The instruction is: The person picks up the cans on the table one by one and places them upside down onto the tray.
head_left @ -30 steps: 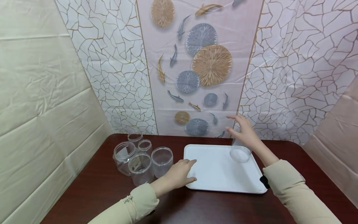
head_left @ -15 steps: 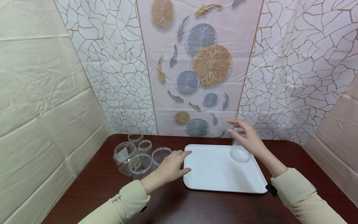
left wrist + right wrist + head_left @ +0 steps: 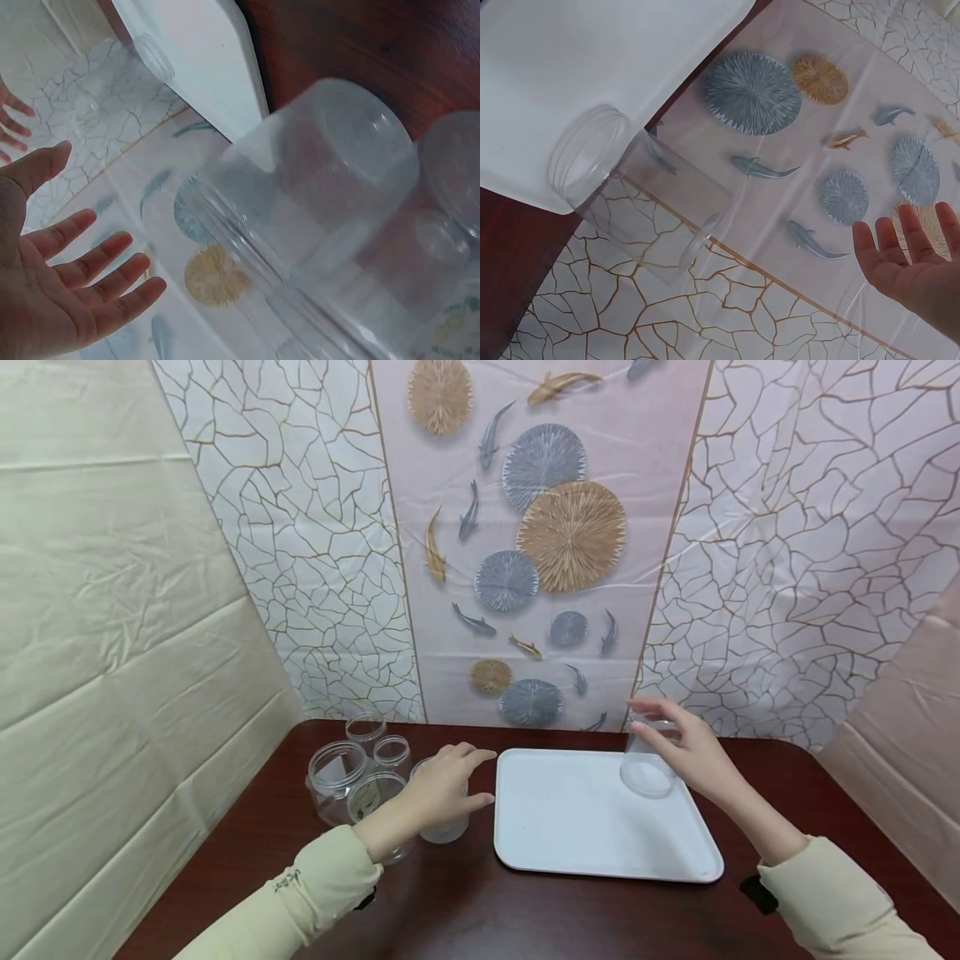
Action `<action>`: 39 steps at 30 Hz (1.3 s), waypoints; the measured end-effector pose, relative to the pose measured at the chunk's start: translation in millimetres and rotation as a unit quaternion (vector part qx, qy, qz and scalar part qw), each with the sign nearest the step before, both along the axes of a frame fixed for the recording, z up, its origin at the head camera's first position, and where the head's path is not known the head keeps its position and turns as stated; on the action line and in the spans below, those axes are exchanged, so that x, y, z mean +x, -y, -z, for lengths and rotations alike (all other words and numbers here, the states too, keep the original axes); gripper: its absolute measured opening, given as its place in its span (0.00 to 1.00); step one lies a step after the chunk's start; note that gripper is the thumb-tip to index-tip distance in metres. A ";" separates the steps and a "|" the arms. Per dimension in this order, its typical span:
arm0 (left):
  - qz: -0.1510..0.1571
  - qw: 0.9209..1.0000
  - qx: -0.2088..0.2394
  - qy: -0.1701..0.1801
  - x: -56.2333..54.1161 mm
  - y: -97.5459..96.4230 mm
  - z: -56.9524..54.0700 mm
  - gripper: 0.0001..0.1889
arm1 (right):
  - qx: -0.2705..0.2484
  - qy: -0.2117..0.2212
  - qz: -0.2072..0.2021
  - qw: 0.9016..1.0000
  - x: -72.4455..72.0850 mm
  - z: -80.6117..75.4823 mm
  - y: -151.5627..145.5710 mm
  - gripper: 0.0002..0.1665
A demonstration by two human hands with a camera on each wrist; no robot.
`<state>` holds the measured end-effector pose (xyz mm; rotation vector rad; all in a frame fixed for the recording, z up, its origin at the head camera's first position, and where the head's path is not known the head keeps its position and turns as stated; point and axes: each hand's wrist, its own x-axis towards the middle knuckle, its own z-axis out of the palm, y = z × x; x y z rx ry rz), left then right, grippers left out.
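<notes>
A clear jar [image 3: 649, 775] stands on the far right corner of the white tray [image 3: 592, 827]; in the right wrist view the jar [image 3: 660, 206] has its ridged end down on the tray. My right hand [image 3: 693, 756] hovers beside its upper part with fingers loosely bent, and the right wrist view shows that hand [image 3: 922, 262] apart from the jar. Left of the tray, my left hand [image 3: 438, 789] is held over another clear jar [image 3: 446, 833], partly covering it. Its fingers are spread with nothing in them, as the left wrist view also shows of the hand [image 3: 75, 292].
Several clear jars stand close together at the left, among them a wide jar [image 3: 330, 785], a small jar [image 3: 392, 752] and one at the back [image 3: 366, 727]. A dark red table [image 3: 517, 918] carries everything. Patterned cloth [image 3: 570, 635] hangs behind it.
My left hand has drawn back leftward from the tray's edge to over the jars. My right hand has come down and slightly right beside the jar on the tray.
</notes>
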<state>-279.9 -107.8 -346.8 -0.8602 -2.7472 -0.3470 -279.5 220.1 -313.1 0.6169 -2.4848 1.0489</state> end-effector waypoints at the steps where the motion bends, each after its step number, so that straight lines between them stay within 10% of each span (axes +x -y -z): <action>1: -0.002 1.000 -0.001 0.004 -0.9 1.4 -0.6 0.29 | 0.000 0.000 0.001 1.000 1.2 0.8 -1.0 0.22; 22: -0.052 0.995 0.004 0.082 -33.1 25.9 -5.8 0.27 | -0.003 -0.004 -0.008 1.000 12.0 21.7 -1.2 0.21; 39: -0.023 0.986 -0.044 0.157 -49.9 30.9 1.0 0.30 | 0.005 -0.012 -0.006 1.000 13.6 29.2 3.6 0.19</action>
